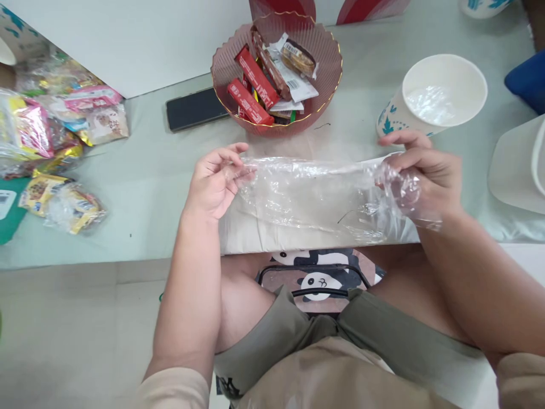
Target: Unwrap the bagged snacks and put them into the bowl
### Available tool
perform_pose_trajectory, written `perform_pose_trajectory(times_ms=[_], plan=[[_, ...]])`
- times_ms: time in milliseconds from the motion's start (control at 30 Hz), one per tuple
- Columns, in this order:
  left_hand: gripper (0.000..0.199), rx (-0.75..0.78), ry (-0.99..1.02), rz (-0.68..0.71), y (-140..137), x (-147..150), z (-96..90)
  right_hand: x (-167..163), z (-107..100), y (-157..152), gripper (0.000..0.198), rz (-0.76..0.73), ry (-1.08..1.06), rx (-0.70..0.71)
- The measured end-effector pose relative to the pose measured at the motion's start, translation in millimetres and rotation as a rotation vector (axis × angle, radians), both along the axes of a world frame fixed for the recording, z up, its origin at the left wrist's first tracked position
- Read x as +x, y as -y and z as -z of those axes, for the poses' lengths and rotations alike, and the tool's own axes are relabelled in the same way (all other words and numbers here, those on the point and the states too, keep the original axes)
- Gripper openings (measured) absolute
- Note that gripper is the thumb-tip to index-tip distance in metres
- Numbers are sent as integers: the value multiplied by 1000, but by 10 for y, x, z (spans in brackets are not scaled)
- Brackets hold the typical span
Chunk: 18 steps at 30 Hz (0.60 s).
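A clear plastic bag (306, 193) is stretched sideways between my two hands, above the table's front edge. My left hand (219, 179) pinches its left end between thumb and fingers. At the other end, my right hand (426, 170) is closed on the bunched plastic, some of which hangs over my wrist. Just beyond the bag stands a pink ribbed bowl (327, 91) with a gold rim, holding wrapped snacks such as red-wrapped bars (255, 76). Behind my right hand is a white paper cup (392, 111) with blue leaf prints and crumpled clear plastic inside.
A black phone (193, 109) lies left of the bowl, partly under its rim. Packaged snacks (63, 122) pile up at the left, with a yellow packet (63, 201) nearer me. A white container (517, 165) and a blue object (528, 82) stand at the right. A white panel (140, 40) rises behind.
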State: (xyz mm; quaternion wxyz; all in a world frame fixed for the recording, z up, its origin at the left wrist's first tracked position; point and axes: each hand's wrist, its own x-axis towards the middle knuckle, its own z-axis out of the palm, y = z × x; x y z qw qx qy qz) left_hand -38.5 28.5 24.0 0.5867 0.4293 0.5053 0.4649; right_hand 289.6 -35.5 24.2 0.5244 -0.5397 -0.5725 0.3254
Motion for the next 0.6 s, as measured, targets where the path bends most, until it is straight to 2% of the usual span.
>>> perform_pose_trajectory(times_ms=[100,267,367,467,600], plan=[[29,-19,24,28,4,7,-14,5,-17,-9,25,-37,-46,79],[23,-31,38,-33,-37,8,16,8,19,-40,22,48,-81,29],[17,-28,69,-57,-63,8,33,20,33,-44,22,49,-75,15],[25,-52,139,-60,-78,3,26,20,23,-46,25,22,-64,6],[38,-76,93,-120,-87,-8,41,-2,5,-54,27,-17,-100,4]])
